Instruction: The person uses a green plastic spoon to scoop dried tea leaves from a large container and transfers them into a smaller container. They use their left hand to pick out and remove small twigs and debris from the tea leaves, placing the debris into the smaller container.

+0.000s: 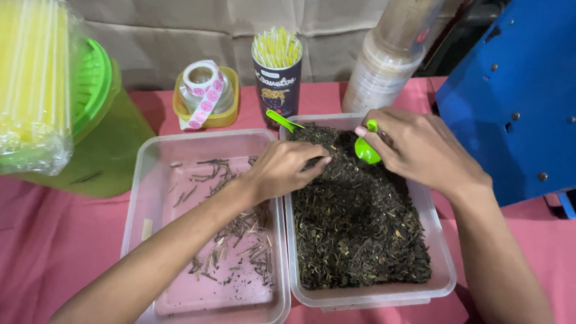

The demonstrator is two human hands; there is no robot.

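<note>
L hand [281, 170] fingers pressed together, pinching dried leaves [356, 231] in the right tub [443, 269]; R hand [420, 149] fingers grip a green scoop [366, 150].

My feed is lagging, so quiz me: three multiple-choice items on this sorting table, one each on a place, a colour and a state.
1. Where do the picked-out stems lie?
A) left tray B) right tray C) green bucket
2. What colour is the scoop?
A) red B) green C) white
3. What is the right hand doing?
A) resting empty B) gripping the scoop C) lifting a tray

Answers:
1 A, stems lie in the left tray.
2 B, the scoop is bright green.
3 B, the right hand closes on it.
</note>
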